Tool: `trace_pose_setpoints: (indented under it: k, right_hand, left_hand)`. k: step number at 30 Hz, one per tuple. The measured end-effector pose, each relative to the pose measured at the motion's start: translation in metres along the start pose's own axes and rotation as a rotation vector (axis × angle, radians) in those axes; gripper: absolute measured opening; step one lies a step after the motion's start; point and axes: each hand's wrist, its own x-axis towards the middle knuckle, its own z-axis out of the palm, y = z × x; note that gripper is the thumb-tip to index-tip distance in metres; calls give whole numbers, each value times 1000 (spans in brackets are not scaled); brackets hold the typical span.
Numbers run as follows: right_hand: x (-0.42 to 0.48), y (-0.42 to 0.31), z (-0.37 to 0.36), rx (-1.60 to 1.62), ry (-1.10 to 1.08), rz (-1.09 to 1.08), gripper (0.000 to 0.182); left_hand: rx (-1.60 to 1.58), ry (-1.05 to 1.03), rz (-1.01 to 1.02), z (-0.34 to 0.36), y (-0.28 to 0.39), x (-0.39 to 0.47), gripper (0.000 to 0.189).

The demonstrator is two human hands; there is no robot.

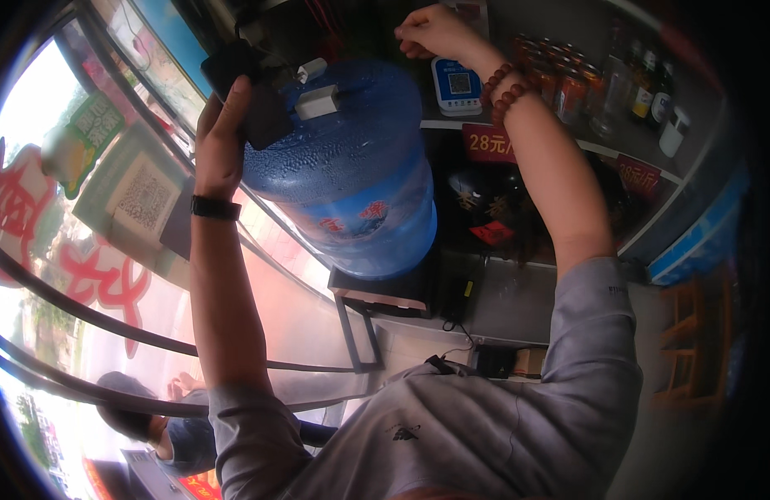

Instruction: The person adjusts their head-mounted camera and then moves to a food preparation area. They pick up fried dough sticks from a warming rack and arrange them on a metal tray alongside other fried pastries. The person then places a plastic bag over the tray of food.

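Observation:
My left hand (225, 134), with a black band on the wrist, grips a dark flat device (266, 119), possibly a phone, beside the top of a large blue water-cooler bottle (335, 162). Droplets cling inside the bottle's upper wall. On its top lie a white box-shaped adapter (317, 102) and a smaller white plug (311, 70). My right hand (441, 36) is raised beyond the bottle, its fingers curled together, with no object visible in them. Two bracelets of reddish beads circle that wrist. Behind its forearm stands a blue-and-white payment-code sign (458, 87).
Several drink cans (571, 94) and glass bottles (644, 87) fill the shelf at right. Dark jars (485, 194) with price tags sit below. A black stand (385, 290) carries the water bottle. Decorated glass (141, 206) borders the left; a person (178, 431) is beyond it.

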Motion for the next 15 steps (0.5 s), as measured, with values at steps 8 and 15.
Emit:
trace_pose_setpoints:
  k: [8, 15]
  right_hand:
    - [-35, 58, 45, -415, -374, 12, 21]
    - [-26, 103, 80, -637, -106, -139, 19]
  left_hand:
    - [-28, 45, -14, -16, -7, 6, 54]
    - [-94, 38, -49, -22, -8, 10, 54]
